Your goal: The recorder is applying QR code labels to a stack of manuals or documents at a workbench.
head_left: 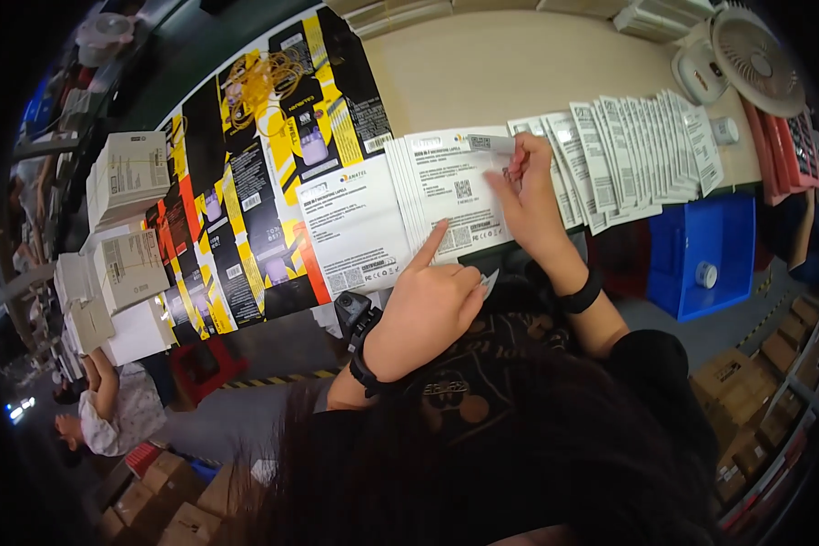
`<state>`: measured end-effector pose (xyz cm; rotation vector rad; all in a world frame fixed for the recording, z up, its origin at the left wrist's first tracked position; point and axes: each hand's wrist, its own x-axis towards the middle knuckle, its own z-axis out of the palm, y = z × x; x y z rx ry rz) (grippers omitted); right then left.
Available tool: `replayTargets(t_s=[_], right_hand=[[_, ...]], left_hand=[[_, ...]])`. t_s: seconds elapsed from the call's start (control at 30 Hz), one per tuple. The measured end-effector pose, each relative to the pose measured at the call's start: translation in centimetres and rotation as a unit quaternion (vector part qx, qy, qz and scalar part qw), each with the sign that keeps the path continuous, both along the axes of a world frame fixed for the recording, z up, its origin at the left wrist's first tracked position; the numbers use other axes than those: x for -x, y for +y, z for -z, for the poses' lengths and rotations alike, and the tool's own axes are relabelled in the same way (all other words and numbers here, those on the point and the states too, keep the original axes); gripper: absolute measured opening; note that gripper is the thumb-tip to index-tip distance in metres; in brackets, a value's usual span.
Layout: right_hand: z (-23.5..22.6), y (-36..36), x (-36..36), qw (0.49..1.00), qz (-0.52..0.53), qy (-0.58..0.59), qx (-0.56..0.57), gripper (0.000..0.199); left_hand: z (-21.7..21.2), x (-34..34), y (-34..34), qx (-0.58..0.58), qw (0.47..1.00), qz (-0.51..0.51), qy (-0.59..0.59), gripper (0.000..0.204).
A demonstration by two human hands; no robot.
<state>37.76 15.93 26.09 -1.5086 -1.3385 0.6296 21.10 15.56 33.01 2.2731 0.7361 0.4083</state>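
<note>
My left hand [432,291] has its index finger stretched out, pressing on the lower edge of a white printed card [450,182] that tops a fanned stack on the table. A small pale slip pokes out from under that hand's curled fingers. My right hand [523,196] pinches the card's right edge near its top corner. Both wrists wear black bands. To the right lies a fanned row of narrow white printed sheets [637,155].
Flat black, yellow and red printed carton sheets [246,182] overlap on the left. White boxes [127,173] stack at far left. A white fan [746,55] stands at top right. A blue bin [705,255] sits below the wooden table [519,64]. Brown cartons [755,382] line the floor.
</note>
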Motion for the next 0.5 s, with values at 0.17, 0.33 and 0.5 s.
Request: replayTargets(t_s=[0.17, 0.33, 0.5], right_hand=[[-1.4, 0.0, 0.1, 0.999, -0.004, -0.021, -0.037, 0.048], [-5.6, -1.5, 0.4, 0.963, -0.226, -0.136, -0.051, 0.056], [-4.5, -2.5, 0.2, 0.938, -0.282, -0.200, 0.018, 0.063]], left_hand=[[-0.9, 0.7, -1.0, -0.026, 0.999, -0.019, -0.003, 0.014], [-0.1, 1.2, -1.3, -0.042, 0.999, -0.024, 0.016, 0.015], [0.0, 1.1, -1.3, -0.050, 0.997, -0.018, 0.051, 0.014]])
